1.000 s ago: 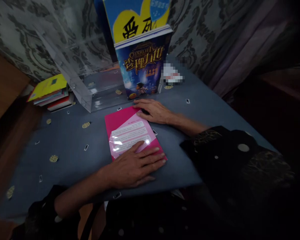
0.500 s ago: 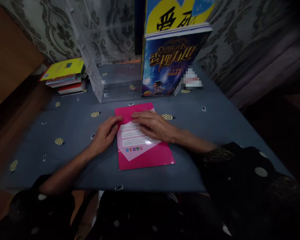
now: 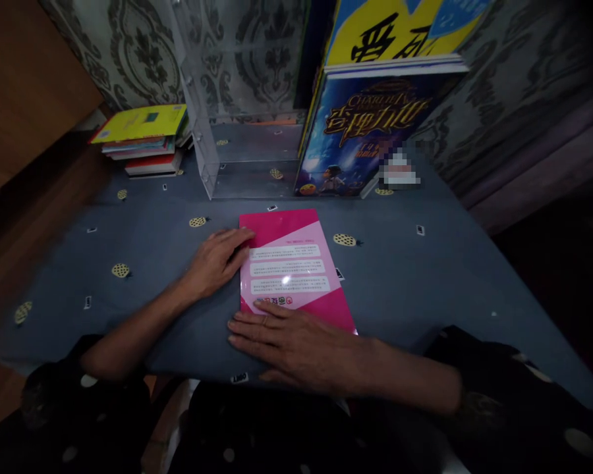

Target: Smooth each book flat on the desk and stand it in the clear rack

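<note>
In the head view, the pink book (image 3: pixel 291 263) lies flat and closed at the centre of the frame, on the blue-grey tablecloth (image 3: pixel 425 283); the right hand (image 3: pixel 301 349) has shifted from across the book's middle to its lower edge, at lower centre, where it lies spread, its fingers partly over the cover and partly on the cloth; the left hand (image 3: pixel 217 263) has stayed at the book's left edge, left of centre, fingertips just over the upper part of that side; the printed panels now show uncovered. Neither hand is closed round anything; the fingers are loosely extended and touch rather than grasp; for the handling in hand, I judge that the book is steadied from two sides and not held up. Beyond it, at upper centre, stands the clear rack (image 3: pixel 197 118), with the dark blue book (image 3: pixel 375 131) upright in its right part and the yellow-and-blue book (image 3: pixel 405 33) behind that; the stack of books (image 3: pixel 145 141) sits at upper left, well apart from both hands.
</note>
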A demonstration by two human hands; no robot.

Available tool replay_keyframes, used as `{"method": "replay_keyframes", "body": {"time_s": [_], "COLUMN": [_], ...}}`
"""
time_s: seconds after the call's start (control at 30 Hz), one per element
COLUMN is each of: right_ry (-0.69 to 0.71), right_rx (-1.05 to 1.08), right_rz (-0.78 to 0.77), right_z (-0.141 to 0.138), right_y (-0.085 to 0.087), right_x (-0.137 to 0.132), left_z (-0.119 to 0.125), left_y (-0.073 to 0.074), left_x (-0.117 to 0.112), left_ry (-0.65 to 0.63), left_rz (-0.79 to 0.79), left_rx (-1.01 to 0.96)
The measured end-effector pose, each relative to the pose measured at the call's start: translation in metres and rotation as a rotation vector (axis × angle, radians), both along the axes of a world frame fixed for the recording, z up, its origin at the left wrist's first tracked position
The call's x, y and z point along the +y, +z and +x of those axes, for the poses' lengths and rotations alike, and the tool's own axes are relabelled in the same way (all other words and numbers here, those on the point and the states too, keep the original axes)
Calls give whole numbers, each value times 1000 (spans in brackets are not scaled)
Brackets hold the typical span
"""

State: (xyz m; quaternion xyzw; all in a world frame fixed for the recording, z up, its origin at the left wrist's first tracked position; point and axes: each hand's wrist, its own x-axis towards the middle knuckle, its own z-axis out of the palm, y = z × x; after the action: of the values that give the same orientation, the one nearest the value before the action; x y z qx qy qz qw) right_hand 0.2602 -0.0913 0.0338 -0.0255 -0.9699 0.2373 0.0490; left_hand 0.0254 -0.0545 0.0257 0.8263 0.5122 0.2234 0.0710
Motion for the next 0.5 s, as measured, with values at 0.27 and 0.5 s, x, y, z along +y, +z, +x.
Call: {"method": "replay_keyframes", "body": {"time_s": [0.27, 0.5], "right_ry": [-229, -457], "right_rx": [-56, -67], "right_rz": [18, 34], "right_z": [32, 73], "right_y": [1, -12], "right_x": [-10, -18], "left_z": [9, 6], "left_y": [-1, -5], "left_x": [-9, -7], "left_ry": [-26, -31], "left_rz": [63, 98], "left_rx": [226, 240]}}
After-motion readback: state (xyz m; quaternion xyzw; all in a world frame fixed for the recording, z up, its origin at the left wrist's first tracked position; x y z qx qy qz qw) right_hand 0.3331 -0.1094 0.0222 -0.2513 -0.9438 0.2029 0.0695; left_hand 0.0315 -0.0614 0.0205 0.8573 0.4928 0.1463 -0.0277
